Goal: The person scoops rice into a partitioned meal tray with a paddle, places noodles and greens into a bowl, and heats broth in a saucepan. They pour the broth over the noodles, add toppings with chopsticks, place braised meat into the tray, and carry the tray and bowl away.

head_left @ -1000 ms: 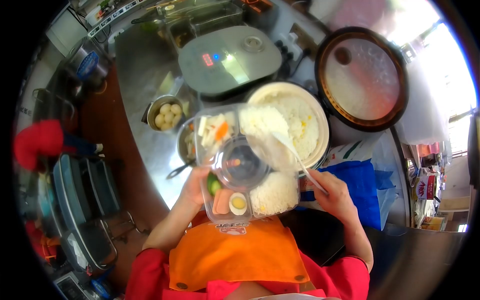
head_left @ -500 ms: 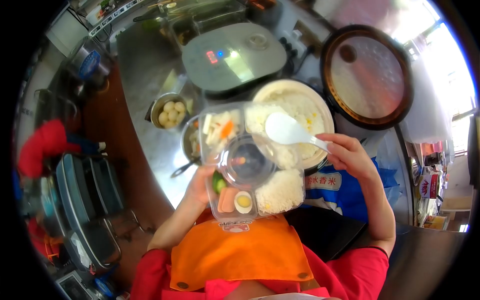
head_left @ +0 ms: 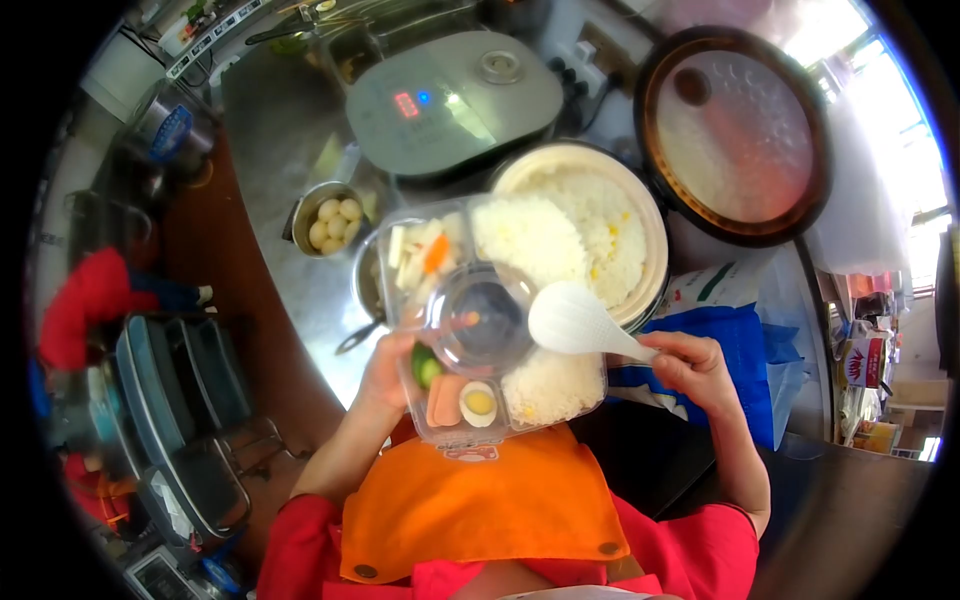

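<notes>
My left hand (head_left: 388, 372) grips the left edge of a clear plastic meal tray (head_left: 424, 318), its fingers partly hidden behind it. The tray's compartments hold white and orange vegetable pieces (head_left: 418, 256), green slices, pink sausage, half an egg (head_left: 478, 403) and rice in two places (head_left: 556, 386). A round middle compartment shows my fingers through it. My right hand (head_left: 690, 368) pinches the handle of a white rice paddle (head_left: 580, 318), whose broad end is over the tray's right side. Behind the tray's upper right, a round pot (head_left: 655, 215) of rice stands uncovered.
A grey rice cooker (head_left: 455, 100) with lit display stands beyond the tray. At left are a pot of white balls (head_left: 333, 224) and a partly hidden pan. A round lid (head_left: 735, 135) and a blue rice bag (head_left: 725, 345) lie right. A person in red (head_left: 85, 305) is far left.
The paddle has swung round, moving from the rice pot's near edge to the tray's right side. My right hand is lower than half a second ago. The upper-right compartment looks fuller of rice.
</notes>
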`<state>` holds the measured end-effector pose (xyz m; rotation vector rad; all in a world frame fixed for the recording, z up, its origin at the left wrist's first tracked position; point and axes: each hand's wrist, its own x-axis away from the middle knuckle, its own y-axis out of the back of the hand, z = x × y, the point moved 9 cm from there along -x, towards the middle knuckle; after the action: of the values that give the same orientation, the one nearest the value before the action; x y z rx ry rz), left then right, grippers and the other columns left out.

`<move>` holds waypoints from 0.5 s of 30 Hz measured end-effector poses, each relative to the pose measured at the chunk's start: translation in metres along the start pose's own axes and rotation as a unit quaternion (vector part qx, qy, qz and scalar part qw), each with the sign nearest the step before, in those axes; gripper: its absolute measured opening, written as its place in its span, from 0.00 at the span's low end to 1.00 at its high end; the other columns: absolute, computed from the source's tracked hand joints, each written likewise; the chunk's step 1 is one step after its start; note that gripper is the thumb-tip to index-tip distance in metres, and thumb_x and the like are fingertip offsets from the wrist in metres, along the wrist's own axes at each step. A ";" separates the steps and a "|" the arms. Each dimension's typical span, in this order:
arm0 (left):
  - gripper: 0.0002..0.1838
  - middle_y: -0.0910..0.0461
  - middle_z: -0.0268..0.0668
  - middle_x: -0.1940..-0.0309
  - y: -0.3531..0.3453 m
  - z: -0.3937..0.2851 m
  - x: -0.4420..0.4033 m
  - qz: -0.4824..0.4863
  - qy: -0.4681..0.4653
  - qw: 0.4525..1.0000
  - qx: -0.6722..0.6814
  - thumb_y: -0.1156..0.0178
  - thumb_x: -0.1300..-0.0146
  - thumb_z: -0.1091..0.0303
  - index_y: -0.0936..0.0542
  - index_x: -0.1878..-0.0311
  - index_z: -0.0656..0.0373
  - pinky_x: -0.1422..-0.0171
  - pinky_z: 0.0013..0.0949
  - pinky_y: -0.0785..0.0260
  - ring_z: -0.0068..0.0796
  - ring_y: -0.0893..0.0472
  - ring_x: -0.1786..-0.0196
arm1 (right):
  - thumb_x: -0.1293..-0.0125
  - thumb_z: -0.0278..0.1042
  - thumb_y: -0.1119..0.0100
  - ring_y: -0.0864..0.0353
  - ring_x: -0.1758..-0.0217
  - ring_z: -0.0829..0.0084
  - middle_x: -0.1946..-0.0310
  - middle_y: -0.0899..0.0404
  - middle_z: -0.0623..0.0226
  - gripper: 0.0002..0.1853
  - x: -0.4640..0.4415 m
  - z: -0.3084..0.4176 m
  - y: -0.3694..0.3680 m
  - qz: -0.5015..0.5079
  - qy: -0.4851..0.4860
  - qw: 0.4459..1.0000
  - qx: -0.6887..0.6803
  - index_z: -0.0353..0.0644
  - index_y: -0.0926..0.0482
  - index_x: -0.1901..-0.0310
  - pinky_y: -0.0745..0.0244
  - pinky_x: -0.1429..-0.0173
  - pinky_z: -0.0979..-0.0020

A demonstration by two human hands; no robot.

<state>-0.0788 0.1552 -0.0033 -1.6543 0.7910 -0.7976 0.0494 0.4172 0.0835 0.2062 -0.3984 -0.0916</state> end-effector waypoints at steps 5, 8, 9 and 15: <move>0.40 0.36 0.55 0.37 0.006 0.005 -0.003 0.028 0.014 0.999 0.031 0.40 0.42 0.69 0.51 0.31 0.68 0.33 0.74 0.47 0.53 0.23 0.45 | 0.35 0.27 0.41 0.32 0.74 0.88 0.77 0.27 0.77 0.13 -0.009 -0.008 0.021 -0.068 0.029 0.996 0.055 0.40 0.19 0.49 0.35 0.70 0.83; 0.41 0.38 0.54 0.35 0.004 0.004 0.000 0.027 0.008 0.999 0.029 0.41 0.42 0.70 0.51 0.31 0.68 0.32 0.73 0.48 0.55 0.24 0.43 | 0.35 0.27 0.42 0.33 0.74 0.88 0.78 0.28 0.77 0.13 -0.026 -0.004 0.024 -0.071 0.031 0.995 0.065 0.41 0.19 0.49 0.36 0.71 0.82; 0.41 0.38 0.54 0.35 0.007 0.003 0.001 0.016 0.012 1.000 0.023 0.41 0.42 0.69 0.52 0.30 0.68 0.32 0.73 0.48 0.55 0.25 0.43 | 0.35 0.27 0.42 0.33 0.75 0.88 0.78 0.29 0.77 0.13 -0.031 -0.001 0.023 -0.065 0.036 0.995 0.067 0.41 0.19 0.49 0.36 0.71 0.82; 0.41 0.39 0.53 0.34 0.007 0.000 0.007 0.034 0.030 0.998 0.038 0.42 0.40 0.68 0.54 0.29 0.65 0.32 0.72 0.48 0.56 0.26 0.42 | 0.33 0.31 0.43 0.39 0.79 0.87 0.81 0.33 0.78 0.14 -0.075 0.016 0.008 -0.007 0.034 0.999 0.014 0.38 0.20 0.48 0.44 0.75 0.83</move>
<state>-0.0756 0.1481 -0.0096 -1.5347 0.8447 -0.8231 -0.0255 0.4318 0.0717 0.2399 -0.3310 -0.0924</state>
